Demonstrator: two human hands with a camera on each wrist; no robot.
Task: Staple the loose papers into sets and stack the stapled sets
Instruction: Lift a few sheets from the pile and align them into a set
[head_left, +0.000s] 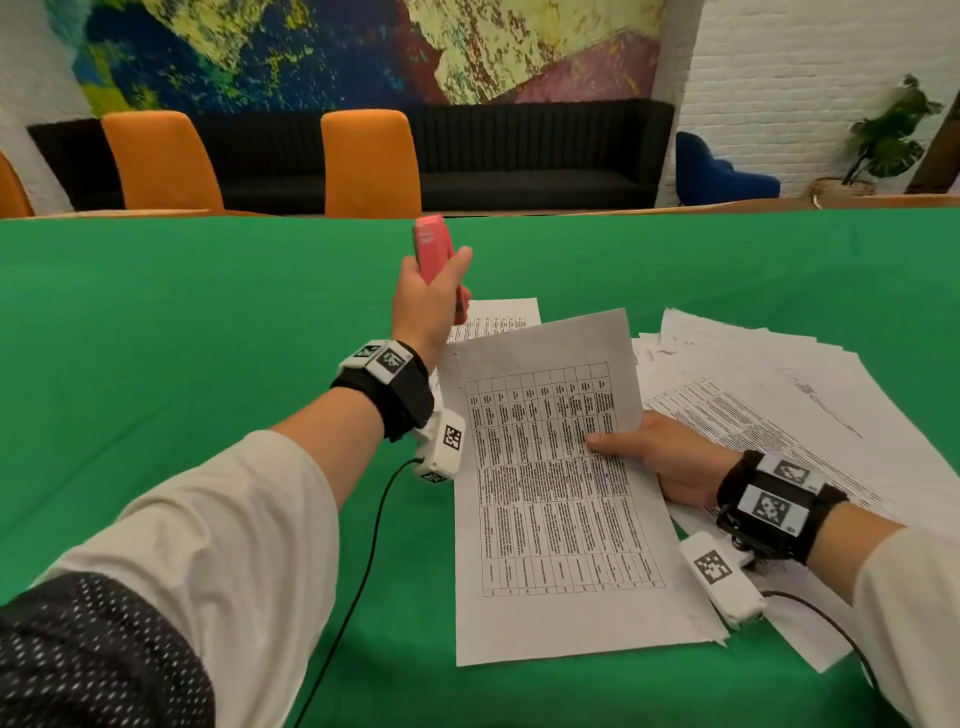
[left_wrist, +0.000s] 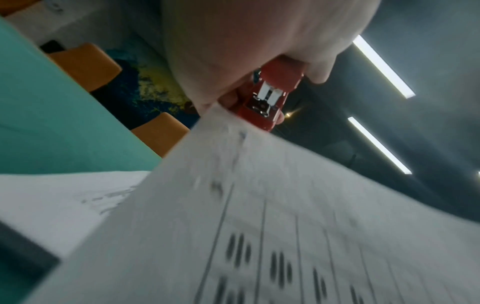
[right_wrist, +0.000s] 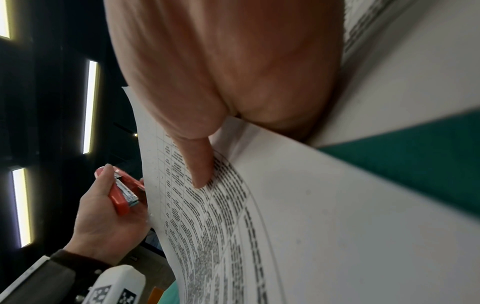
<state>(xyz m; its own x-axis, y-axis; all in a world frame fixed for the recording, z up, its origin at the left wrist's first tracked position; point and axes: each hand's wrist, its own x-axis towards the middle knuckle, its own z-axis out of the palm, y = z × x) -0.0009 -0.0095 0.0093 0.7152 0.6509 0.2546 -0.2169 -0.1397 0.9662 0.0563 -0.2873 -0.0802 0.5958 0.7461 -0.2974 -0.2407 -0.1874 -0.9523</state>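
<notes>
My left hand (head_left: 428, 301) grips a pink-red stapler (head_left: 434, 249) raised above the green table, beside the top left corner of a printed paper set (head_left: 550, 467). In the left wrist view the stapler (left_wrist: 267, 100) mouth sits just off that paper corner (left_wrist: 223, 121). My right hand (head_left: 660, 452) pinches the set's right edge, thumb on top of the table print, lifting its upper half. The right wrist view shows the thumb (right_wrist: 200, 164) on the sheet (right_wrist: 259, 205) and the stapler (right_wrist: 124, 191) in the left hand (right_wrist: 109, 222).
Loose printed sheets (head_left: 779, 395) lie spread on the green tablecloth (head_left: 182, 322) to the right, under my right wrist. Another sheet (head_left: 493, 317) lies flat behind the stapler. Orange chairs (head_left: 369, 161) and a black sofa (head_left: 519, 156) stand beyond the table's far edge.
</notes>
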